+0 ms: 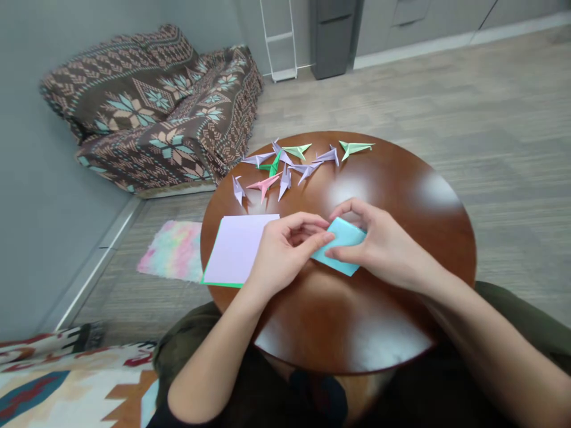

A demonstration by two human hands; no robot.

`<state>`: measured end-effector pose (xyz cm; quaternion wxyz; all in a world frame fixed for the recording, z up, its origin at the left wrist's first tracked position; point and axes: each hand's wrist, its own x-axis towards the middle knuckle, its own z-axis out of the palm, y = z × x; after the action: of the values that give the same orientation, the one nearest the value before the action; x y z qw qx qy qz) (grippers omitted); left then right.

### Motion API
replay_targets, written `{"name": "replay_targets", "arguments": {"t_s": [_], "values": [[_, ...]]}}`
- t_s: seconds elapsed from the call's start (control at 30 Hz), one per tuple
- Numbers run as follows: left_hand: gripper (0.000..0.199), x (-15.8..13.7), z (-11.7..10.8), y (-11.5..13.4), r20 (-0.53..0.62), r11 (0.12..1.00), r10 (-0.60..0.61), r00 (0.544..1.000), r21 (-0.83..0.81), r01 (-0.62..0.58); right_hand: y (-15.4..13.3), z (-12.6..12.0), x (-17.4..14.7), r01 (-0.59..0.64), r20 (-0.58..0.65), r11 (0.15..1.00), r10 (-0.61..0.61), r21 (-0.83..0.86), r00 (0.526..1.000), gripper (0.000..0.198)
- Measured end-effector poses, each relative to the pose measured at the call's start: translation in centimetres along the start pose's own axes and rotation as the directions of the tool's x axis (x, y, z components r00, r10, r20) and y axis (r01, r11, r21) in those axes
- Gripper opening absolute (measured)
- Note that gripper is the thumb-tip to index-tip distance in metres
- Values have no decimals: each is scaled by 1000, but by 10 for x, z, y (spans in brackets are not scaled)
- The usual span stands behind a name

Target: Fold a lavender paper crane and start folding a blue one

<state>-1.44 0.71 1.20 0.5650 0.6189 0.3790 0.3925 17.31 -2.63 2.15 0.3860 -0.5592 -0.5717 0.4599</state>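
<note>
Two bare hands meet over a round brown table (379, 184). Between them is a small folded blue paper (347, 235), just right of the table's middle. The left hand (289, 245) grips its left edge, thumb on top; the right hand (384, 242) grasps its right side, thumb in front and fingers curled behind. Whether the paper rests on the wood or is slightly raised, I cannot tell.

With both thumbs so close, uneven pressure could skew a fold or crumple the sheet. The glossy top might let it slide if either grip loosens. The left wrist crosses the lilac stack (237, 246), which overhangs the table's left edge; a sideways brush could knock sheets off. Beyond, folded birds (264, 185) crowd together, and a far-reaching hand might topple them.
</note>
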Motion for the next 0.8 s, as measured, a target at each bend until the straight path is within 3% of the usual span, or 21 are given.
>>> {"name": "replay_targets", "arguments": {"t_s": [0.1, 0.2, 0.3, 0.47, 0.8], "values": [[25, 0, -1, 0, 70, 993, -33, 997, 116, 25, -3, -8, 3, 49, -138, 997, -40, 65, 990, 43], [22, 0, -3, 2, 102, 980, 0, 995, 200, -21, -5, -9, 3, 66, -191, 992, -44, 111, 981, 43], [22, 0, -5, 4, 97, 981, 40, 994, 187, -58, -4, -6, 3, 67, -186, 988, -41, 137, 982, 44], [22, 1, -7, 3, 108, 990, 9, 994, 136, -24, 0, -7, 3, 9, -150, 988, 14, 153, 989, 45], [24, 3, -10, 0, 34, 993, -12, 999, 118, 8, 8, -32, 9, -59, -137, 979, 87, 193, 987, 52]]}}
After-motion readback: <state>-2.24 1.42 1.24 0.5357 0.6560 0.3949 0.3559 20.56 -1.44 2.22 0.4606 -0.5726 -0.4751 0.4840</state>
